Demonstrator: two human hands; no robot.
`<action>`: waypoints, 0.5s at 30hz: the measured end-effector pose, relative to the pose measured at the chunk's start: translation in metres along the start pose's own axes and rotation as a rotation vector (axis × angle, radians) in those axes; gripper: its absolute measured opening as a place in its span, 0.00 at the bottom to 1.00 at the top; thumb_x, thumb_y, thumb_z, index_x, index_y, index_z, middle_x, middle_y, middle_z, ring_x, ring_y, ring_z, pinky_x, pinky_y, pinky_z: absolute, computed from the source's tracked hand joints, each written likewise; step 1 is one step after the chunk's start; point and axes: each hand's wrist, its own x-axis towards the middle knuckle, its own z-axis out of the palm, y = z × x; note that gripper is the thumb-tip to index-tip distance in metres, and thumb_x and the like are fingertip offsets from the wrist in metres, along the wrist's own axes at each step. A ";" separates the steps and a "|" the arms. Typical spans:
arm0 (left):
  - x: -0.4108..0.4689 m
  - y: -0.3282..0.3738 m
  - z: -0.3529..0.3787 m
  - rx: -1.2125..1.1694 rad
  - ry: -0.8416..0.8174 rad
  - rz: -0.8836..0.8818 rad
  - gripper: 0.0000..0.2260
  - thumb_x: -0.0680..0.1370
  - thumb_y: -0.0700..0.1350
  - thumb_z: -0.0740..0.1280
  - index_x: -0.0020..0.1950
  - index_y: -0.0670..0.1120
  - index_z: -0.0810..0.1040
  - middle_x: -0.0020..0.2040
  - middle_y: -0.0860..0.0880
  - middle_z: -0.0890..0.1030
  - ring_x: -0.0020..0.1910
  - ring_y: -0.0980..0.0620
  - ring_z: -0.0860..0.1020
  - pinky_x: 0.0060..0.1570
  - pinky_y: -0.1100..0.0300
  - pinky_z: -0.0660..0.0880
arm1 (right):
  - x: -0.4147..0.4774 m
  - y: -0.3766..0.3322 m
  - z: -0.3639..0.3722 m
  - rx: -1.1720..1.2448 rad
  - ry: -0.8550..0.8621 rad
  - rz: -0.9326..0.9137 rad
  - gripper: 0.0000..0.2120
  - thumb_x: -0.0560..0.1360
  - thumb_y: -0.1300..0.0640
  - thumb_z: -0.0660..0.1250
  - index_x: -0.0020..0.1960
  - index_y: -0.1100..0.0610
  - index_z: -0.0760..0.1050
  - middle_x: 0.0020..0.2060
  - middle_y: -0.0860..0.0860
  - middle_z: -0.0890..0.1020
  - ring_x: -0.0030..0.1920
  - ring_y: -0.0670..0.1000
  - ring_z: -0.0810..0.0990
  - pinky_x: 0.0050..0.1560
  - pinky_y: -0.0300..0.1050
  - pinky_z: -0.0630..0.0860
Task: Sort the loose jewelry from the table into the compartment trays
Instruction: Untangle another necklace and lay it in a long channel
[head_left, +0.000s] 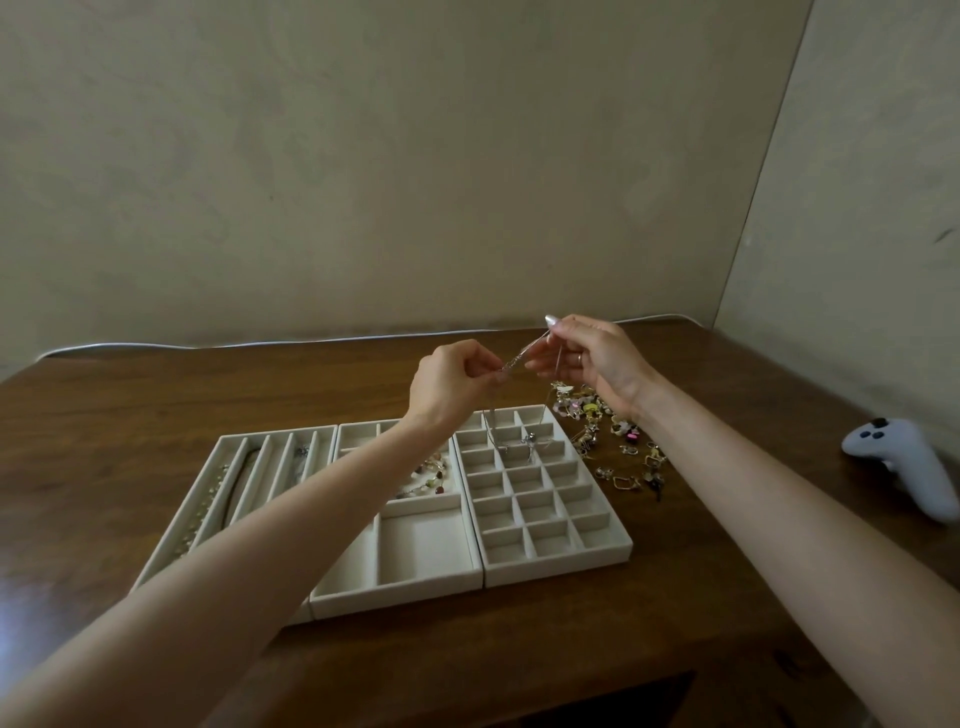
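Both hands are raised above the far end of the trays and pinch one thin silver chain (521, 354). My left hand (451, 382) grips its lower end, my right hand (592, 358) its upper end. The chain's loop hangs down with small silver pendants (531, 442) dangling over the grid tray (550, 558). Three cream trays lie side by side: a long-slot tray (224, 446) at left holding necklaces, a middle tray (400, 590) with beaded pieces, and the grid tray at right. A pile of loose jewelry (613, 441) lies on the table right of the grid tray.
A white game controller (904, 465) rests near the table's right edge. A white cable (218, 344) runs along the table's back edge by the wall. The wooden table (571, 639) meets a corner of walls at back and right.
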 end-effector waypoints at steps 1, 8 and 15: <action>0.000 0.000 0.000 0.010 0.007 -0.002 0.02 0.72 0.44 0.73 0.43 0.47 0.81 0.35 0.53 0.82 0.36 0.57 0.79 0.41 0.59 0.77 | -0.001 0.000 0.000 0.001 -0.001 0.002 0.10 0.79 0.55 0.62 0.43 0.60 0.74 0.45 0.59 0.83 0.43 0.55 0.83 0.48 0.47 0.80; 0.000 0.000 -0.001 -0.038 -0.017 -0.002 0.04 0.76 0.47 0.68 0.45 0.46 0.78 0.40 0.51 0.80 0.40 0.54 0.77 0.41 0.58 0.75 | -0.002 -0.001 0.003 0.003 0.005 0.006 0.10 0.79 0.55 0.61 0.44 0.60 0.74 0.48 0.61 0.84 0.44 0.57 0.83 0.49 0.48 0.80; 0.000 0.007 -0.006 -0.353 -0.300 -0.143 0.06 0.76 0.44 0.66 0.43 0.41 0.77 0.53 0.38 0.81 0.49 0.49 0.76 0.57 0.52 0.72 | -0.004 -0.004 0.006 0.012 -0.027 -0.001 0.11 0.81 0.55 0.58 0.42 0.59 0.72 0.46 0.61 0.83 0.44 0.57 0.83 0.47 0.49 0.80</action>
